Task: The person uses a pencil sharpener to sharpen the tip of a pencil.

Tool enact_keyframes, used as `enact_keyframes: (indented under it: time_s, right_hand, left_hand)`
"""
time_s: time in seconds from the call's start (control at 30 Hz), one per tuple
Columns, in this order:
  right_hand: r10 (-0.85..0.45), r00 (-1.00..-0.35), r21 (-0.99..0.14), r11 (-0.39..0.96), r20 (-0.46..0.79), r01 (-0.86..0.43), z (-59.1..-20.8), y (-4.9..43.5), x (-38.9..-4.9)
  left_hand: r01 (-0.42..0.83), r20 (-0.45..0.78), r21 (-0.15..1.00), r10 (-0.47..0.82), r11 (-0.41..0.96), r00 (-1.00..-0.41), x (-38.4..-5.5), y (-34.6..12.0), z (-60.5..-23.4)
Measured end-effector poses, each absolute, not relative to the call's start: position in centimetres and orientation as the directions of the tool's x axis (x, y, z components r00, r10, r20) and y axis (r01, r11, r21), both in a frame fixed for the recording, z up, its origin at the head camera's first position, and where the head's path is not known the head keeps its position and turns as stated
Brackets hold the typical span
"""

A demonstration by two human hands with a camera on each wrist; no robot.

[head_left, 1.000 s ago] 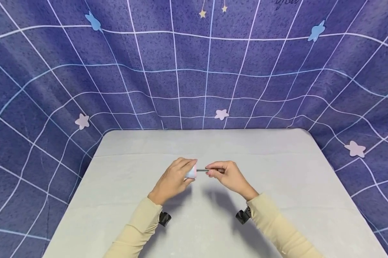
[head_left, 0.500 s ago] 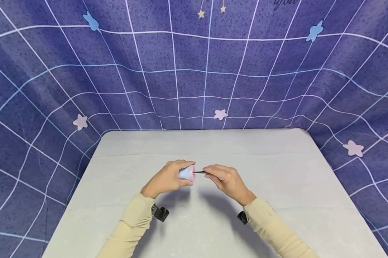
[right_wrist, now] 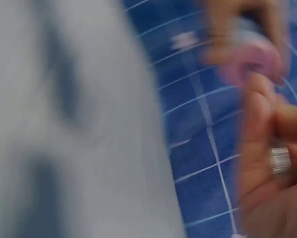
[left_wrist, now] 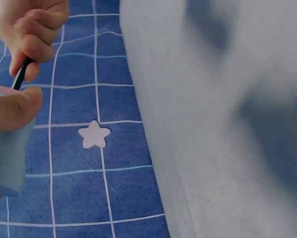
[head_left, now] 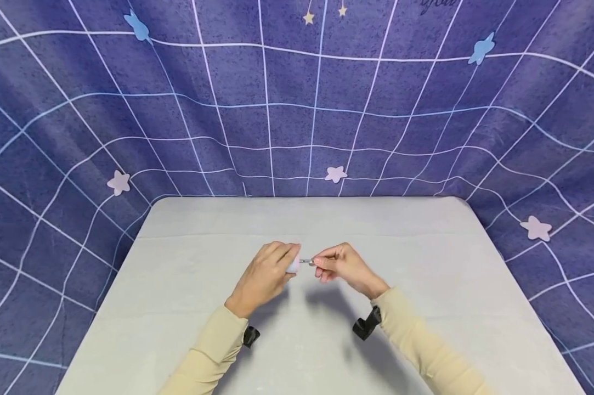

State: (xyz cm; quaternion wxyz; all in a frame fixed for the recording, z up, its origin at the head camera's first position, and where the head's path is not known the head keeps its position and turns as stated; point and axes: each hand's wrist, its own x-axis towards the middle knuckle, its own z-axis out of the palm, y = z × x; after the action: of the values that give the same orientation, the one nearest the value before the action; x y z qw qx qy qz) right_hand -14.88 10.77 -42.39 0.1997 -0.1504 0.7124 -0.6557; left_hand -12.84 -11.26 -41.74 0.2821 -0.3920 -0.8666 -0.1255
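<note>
My left hand [head_left: 264,277] grips a light-blue, rounded-body object [left_wrist: 8,148] with a pink end [right_wrist: 255,59], held sideways above the table. In the left wrist view, the thumb [left_wrist: 17,108] lies along its side. A thin dark and silvery rod [head_left: 305,261] runs from the pink end to my right hand [head_left: 347,269], whose thumb and finger pinch it. The object's exact kind is unclear. A ribbed silver piece [right_wrist: 280,159] shows among the right hand's fingers in the blurred right wrist view. The rod's far end is hidden by the right hand.
A white-covered table [head_left: 297,219] lies under both hands, which cast shadows on it. Blue grid-patterned cloth [head_left: 297,126] with star shapes surrounds its back and sides. A black camera mount [head_left: 367,322] sits at the right wrist, another [head_left: 250,336] at the left.
My left hand has rolled over the blue body, covering more of it. The right hand's fingers have shifted from reaching over the rod to pinching it near the pink end.
</note>
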Motion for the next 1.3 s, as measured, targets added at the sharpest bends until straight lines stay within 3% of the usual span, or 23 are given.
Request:
enact_keyframes:
  time_s: [0.03, 0.1, 0.2, 0.33, 0.4, 0.5, 0.63, 0.77, 0.93, 1.13, 1.3]
  right_hand:
    - [-0.486, -0.856, -0.984, 0.087, -0.177, 0.154, -42.2, 11.0, -15.1]
    - [-0.498, -0.826, -0.964, 0.099, -0.264, 0.248, -42.1, 11.3, -15.4]
    - [-0.484, -0.845, -0.973, 0.132, -0.229, 0.188, -42.3, 11.3, -15.5]
    - [-0.41, -0.911, -0.963, 0.223, 0.048, -0.151, -42.9, 10.8, -15.2]
    - [-0.376, -0.894, -0.886, 0.29, 0.243, -0.362, -43.2, 10.6, -15.0]
    - [-0.354, -0.786, -0.691, 0.379, 0.507, -0.616, -43.6, 10.5, -14.9]
    - [-0.384, -0.582, -0.421, 0.427, 0.717, -0.801, -44.2, 10.6, -14.9]
    - [-0.412, -0.461, -0.272, 0.44, 0.786, -0.856, -44.6, 10.8, -15.2]
    - [-0.394, -0.413, -0.22, 0.45, 0.821, -0.866, -44.8, 10.9, -15.4]
    - [-0.369, -0.421, -0.24, 0.445, 0.829, -0.863, -44.9, 10.8, -15.4]
    - [-0.368, -0.494, -0.359, 0.378, 0.788, -0.853, -44.7, 10.9, -15.2]
  left_hand:
    - [0.748, 0.589, -0.048, 0.624, 0.662, -0.514, -12.7, -11.1, -41.8]
    - [0.747, 0.58, -0.079, 0.64, 0.66, -0.504, -12.6, -10.9, -41.8]
    - [0.742, 0.557, -0.021, 0.625, 0.67, -0.548, -12.7, -10.8, -41.8]
    - [0.724, 0.525, 0.111, 0.578, 0.681, -0.625, -13.1, -10.9, -41.6]
    - [0.712, 0.511, 0.162, 0.559, 0.683, -0.653, -13.4, -11.0, -41.6]
    - [0.703, 0.497, 0.225, 0.54, 0.675, -0.679, -13.7, -11.2, -41.4]
    - [0.693, 0.469, 0.293, 0.533, 0.659, -0.705, -14.1, -11.2, -41.1]
    - [0.675, 0.437, 0.347, 0.525, 0.651, -0.731, -14.3, -11.2, -40.7]
    - [0.678, 0.425, 0.357, 0.534, 0.643, -0.73, -14.4, -11.1, -40.3]
    - [0.695, 0.457, 0.337, 0.535, 0.635, -0.711, -14.1, -10.8, -40.0]
    - [0.74, 0.542, 0.253, 0.543, 0.623, -0.642, -13.8, -10.7, -40.8]
